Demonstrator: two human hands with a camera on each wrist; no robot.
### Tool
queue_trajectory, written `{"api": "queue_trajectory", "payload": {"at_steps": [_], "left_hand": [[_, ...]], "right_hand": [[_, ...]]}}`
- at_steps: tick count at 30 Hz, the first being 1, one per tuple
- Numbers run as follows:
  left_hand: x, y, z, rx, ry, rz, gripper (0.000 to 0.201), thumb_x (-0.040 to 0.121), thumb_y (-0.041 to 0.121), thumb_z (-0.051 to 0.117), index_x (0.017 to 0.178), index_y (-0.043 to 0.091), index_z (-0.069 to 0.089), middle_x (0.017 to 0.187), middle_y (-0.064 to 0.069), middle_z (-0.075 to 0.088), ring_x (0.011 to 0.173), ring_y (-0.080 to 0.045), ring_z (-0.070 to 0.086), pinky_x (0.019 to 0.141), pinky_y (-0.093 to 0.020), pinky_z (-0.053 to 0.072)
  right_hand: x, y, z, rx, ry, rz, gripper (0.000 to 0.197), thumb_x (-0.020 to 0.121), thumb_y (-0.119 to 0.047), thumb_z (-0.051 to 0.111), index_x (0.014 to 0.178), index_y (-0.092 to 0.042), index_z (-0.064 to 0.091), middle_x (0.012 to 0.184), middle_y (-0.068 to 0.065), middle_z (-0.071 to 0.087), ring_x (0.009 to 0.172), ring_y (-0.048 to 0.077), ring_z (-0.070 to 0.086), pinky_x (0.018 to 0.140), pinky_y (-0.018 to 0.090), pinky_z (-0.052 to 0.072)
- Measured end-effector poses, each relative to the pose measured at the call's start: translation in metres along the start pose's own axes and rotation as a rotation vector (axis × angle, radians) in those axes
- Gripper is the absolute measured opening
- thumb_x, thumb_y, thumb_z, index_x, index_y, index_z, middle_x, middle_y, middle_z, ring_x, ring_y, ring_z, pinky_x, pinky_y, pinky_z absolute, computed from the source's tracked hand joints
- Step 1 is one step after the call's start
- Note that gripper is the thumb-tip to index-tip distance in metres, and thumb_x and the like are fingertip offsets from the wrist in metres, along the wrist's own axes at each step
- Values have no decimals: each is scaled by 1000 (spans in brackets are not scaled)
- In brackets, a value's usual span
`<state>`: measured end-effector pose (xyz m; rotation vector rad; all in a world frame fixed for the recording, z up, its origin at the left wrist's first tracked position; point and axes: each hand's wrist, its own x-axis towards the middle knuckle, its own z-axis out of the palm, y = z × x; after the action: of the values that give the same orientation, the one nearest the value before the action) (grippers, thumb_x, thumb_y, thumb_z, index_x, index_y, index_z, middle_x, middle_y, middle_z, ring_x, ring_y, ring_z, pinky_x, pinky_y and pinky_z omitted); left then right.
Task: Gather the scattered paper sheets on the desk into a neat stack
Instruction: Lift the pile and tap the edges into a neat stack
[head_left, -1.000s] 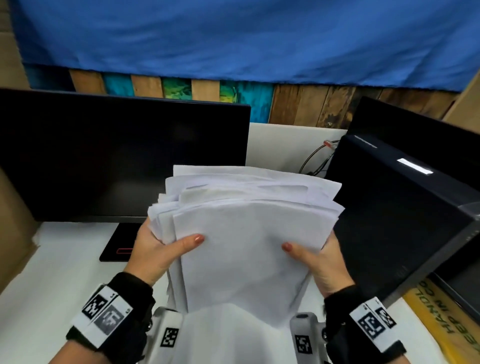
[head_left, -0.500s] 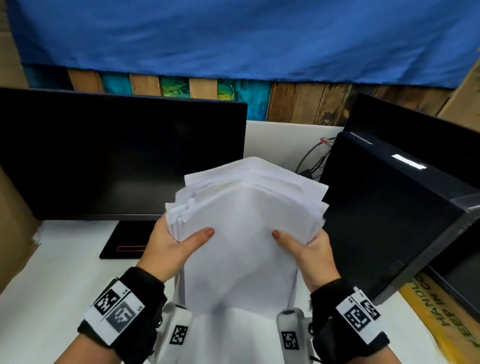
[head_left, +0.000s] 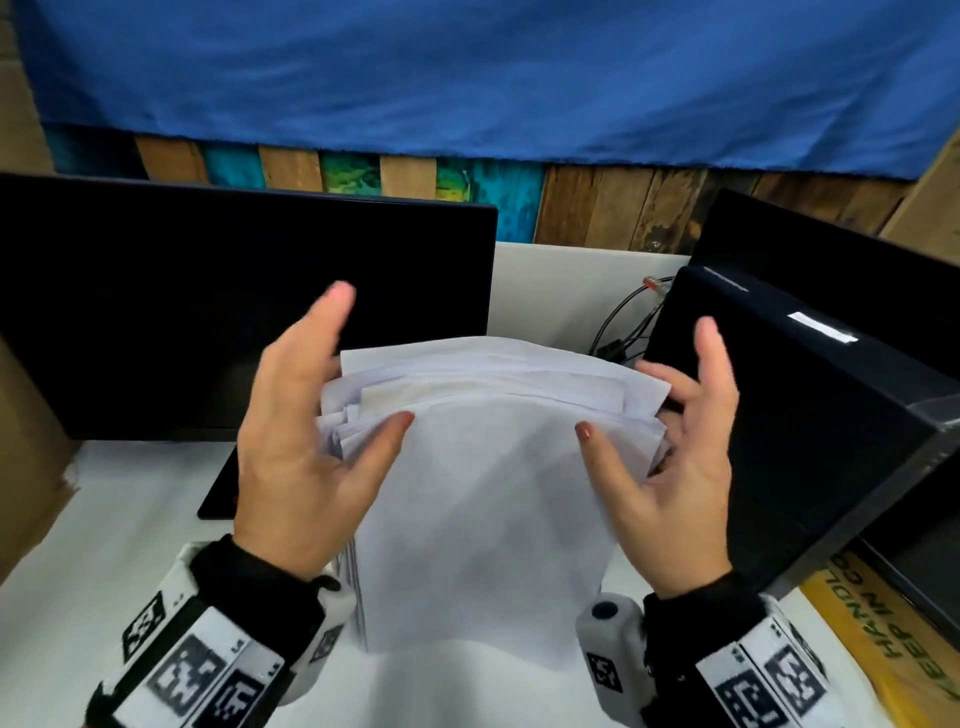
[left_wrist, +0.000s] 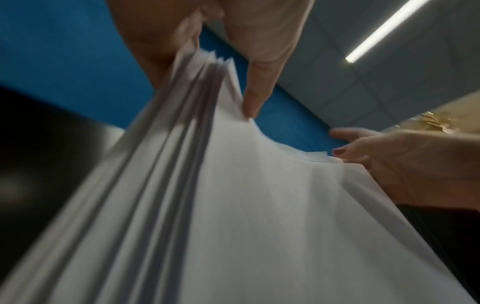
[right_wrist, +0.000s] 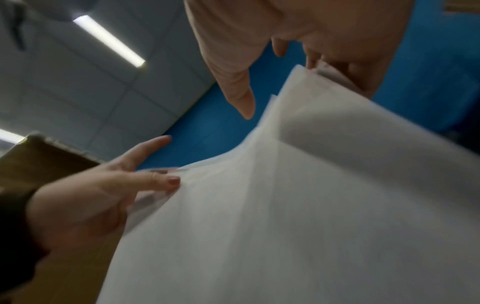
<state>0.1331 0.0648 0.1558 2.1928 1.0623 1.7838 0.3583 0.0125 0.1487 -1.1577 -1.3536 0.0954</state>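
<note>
You are standing one bundle of paper sheets (head_left: 483, 467) on end on the desk (head_left: 104, 545), between two dark monitors, the left monitor (head_left: 218, 312) and the right monitor (head_left: 831, 291). Your two hands are flanking it: the left hand (head_left: 296, 447) and right hand (head_left: 685, 457) are spreading their fingers nearly straight, only each thumb touching the front sheet. The sheets are too many and blurred to count.

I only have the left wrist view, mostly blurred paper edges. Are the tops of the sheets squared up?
Observer: No; the head view shows the paper sheets with staggered top edges, corners poking out left.
Operator: Is the left hand clamping them?
Observer: No; the left hand has its fingers spread upward, only the thumb on the front sheet.
Operator: And the right hand?
Observer: The right hand is spread too, index finger up before the black computer case.
</note>
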Motion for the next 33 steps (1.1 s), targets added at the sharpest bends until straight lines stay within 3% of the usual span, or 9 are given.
{"api": "queue_trajectory", "payload": {"at_steps": [3, 7, 10, 12, 18, 23, 28, 31, 33], "left_hand": [[0, 4, 0, 174, -84, 14, 43, 77, 13, 66, 120, 12, 60, 120, -7, 52, 112, 19, 37, 96, -1, 28], [-11, 1, -3, 154, -85, -97, 42, 81, 14, 57, 122, 11, 53, 110, 15, 54, 98, 11, 47, 90, 0, 32], [-12, 8, -6, 238, -165, -83, 65, 80, 11, 52, 140, 25, 32, 103, 3, 52, 79, -16, 55, 78, -25, 50], [-8, 11, -7, 332, -223, -96, 65, 80, 16, 50, 141, 33, 34, 91, 1, 47, 58, -19, 46, 60, -35, 49], [-15, 1, -15, 201, -177, -123, 39, 79, 19, 56, 118, 14, 58, 99, -2, 59, 90, 2, 51, 84, -2, 33], [-20, 2, -12, 157, -217, -38, 45, 81, 2, 52, 123, 20, 56, 98, -2, 58, 89, -5, 53, 80, -5, 35], [-20, -11, -19, -95, -207, -121, 36, 84, 21, 50, 110, 45, 55, 103, 19, 61, 96, -7, 59, 84, -14, 43], [-15, -11, -18, -241, -227, -165, 41, 79, 23, 55, 113, 46, 55, 101, 14, 64, 94, -9, 61, 83, -25, 50], [-12, -17, -18, -386, -169, -245, 62, 69, 22, 64, 124, 46, 46, 99, 8, 64, 93, -10, 61, 83, -25, 51]], "right_hand": [[2, -3, 5, -323, -95, -100, 60, 80, -33, 57, 137, -25, 41, 115, -3, 49, 100, -7, 44, 86, -1, 32], [-5, 3, 5, -308, -58, -85, 40, 81, -22, 59, 121, -15, 56, 108, 1, 60, 99, -10, 47, 87, 1, 31], [-6, 2, 6, -303, -58, -101, 46, 80, -17, 61, 125, -15, 53, 106, -5, 57, 100, -12, 46, 88, 2, 31], [-6, 0, 8, -320, -77, -101, 47, 80, -20, 59, 127, -16, 53, 99, -3, 54, 95, -6, 47, 84, 1, 31], [-13, 2, 3, -168, -38, -82, 43, 76, -12, 64, 118, -17, 54, 107, -3, 58, 103, -4, 51, 90, 9, 35], [-16, 2, 4, -99, -58, -90, 64, 71, -8, 71, 128, -20, 45, 108, -9, 56, 100, -4, 53, 90, 8, 36], [-16, 33, -8, 298, -268, 354, 106, 52, -14, 82, 139, -41, 27, 119, -6, 60, 105, 2, 59, 86, 13, 47], [-16, 50, -6, 502, -380, 550, 65, 45, -27, 91, 106, -29, 68, 103, 0, 74, 96, 13, 69, 77, 21, 54], [-16, 51, -2, 531, -330, 558, 30, 57, -19, 81, 87, -18, 75, 90, 5, 76, 85, 19, 72, 69, 24, 56]]}}
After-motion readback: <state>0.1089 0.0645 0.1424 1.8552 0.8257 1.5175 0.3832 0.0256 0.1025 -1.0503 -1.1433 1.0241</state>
